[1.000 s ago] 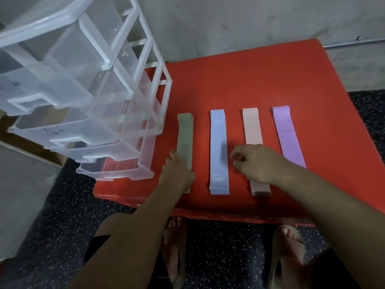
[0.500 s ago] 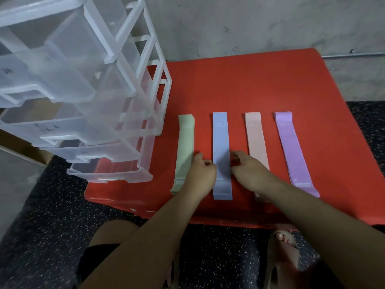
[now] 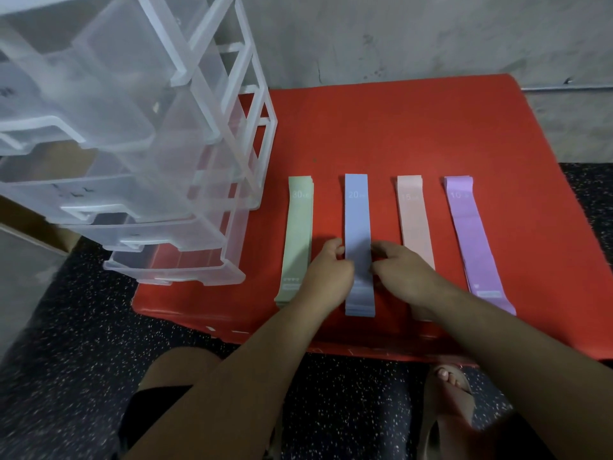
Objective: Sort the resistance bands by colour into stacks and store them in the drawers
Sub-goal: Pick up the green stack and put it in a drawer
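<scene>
Flat blue band stack [image 3: 357,214], white "20" print, layered near end

A red table [image 3: 431,127] with rounded corners stands on a dark speckled floor [image 3: 66,343]. On its left part stands a clear plastic drawer unit [image 3: 185,227], with its drawers pulled partly out. To the right of it four stacks of bands lie flat on the red top, side by side and apart: the green stack [image 3: 298,234], the blue stack [image 3: 356,214], the pink stack [image 3: 413,220] and the purple stack [image 3: 467,234] (pale numbers 30, 20, 15 and 10 are printed at their far ends).
</scene>
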